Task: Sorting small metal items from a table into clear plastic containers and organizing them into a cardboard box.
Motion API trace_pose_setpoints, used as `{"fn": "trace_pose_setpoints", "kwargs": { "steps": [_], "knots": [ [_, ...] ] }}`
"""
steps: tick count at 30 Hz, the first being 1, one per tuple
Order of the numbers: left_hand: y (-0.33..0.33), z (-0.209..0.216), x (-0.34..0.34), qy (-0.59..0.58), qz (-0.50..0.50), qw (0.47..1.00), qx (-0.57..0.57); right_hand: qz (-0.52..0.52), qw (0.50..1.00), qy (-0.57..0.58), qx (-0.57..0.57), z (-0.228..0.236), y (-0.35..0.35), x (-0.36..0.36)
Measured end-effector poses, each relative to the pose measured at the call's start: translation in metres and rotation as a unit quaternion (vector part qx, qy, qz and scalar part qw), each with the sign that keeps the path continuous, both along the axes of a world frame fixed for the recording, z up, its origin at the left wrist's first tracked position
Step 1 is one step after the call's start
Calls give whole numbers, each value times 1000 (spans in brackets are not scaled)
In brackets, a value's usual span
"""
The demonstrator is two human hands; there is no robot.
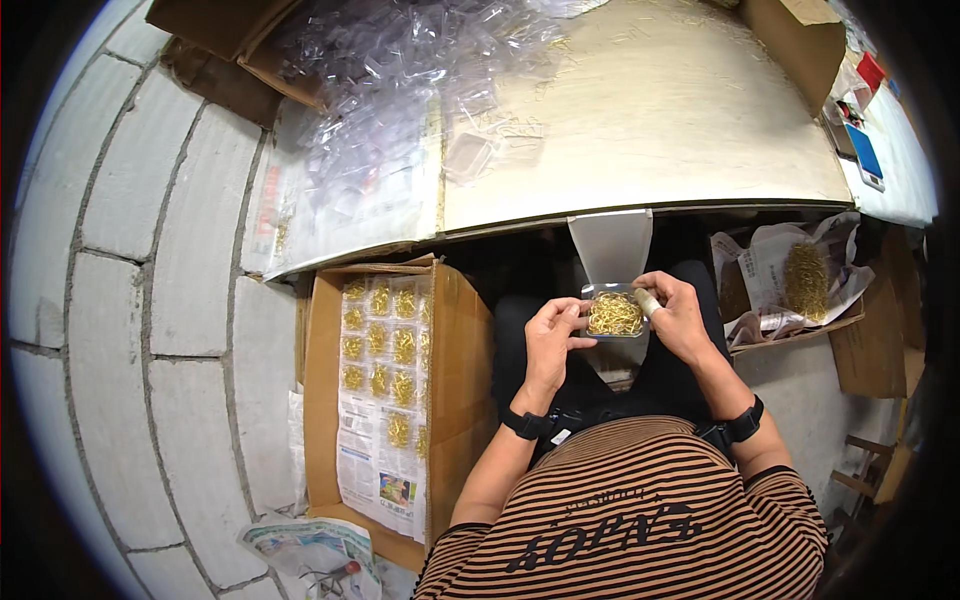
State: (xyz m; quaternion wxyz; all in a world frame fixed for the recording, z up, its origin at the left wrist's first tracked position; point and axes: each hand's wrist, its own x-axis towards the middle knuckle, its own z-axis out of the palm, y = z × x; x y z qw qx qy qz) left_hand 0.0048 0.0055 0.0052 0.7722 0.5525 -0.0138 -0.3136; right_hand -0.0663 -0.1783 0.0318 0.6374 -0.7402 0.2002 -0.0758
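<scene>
**Both hands grip a small clear box of gold hooks**

At left, a cardboard carton (pixel 460 340) holds rows of filled packs. The left hand (pixel 552 345) pinches the clear box (pixel 614 313) at its left edge; the right hand (pixel 678 315) clamps its right edge, near the table (pixel 650 110).

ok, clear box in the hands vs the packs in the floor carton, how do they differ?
The clear box is held in both hands, left hand and right hand, over the lap; the packs lie in rows in the carton. The box is single; the packs are many. Both hold small gold pieces.
</scene>
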Motion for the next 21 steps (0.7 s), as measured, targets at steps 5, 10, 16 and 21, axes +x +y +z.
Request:
{"fn": "trace_pose_setpoints", "kwargs": {
  "steps": [5,10,16,21],
  "knots": [
    [4,-4,1,-23,8,998,53,10,1000,1,7,-1,7,0],
    [4,-7,1,-100,10,992,78,45,999,18,-17,-6,7,-3],
    [3,-14,5,-9,-50,999,5,90,994,0,62,1,0,-9],
    [7,-1,-2,24,-3,1000,-18,101,991,17,88,4,14,2]
  ]
}}
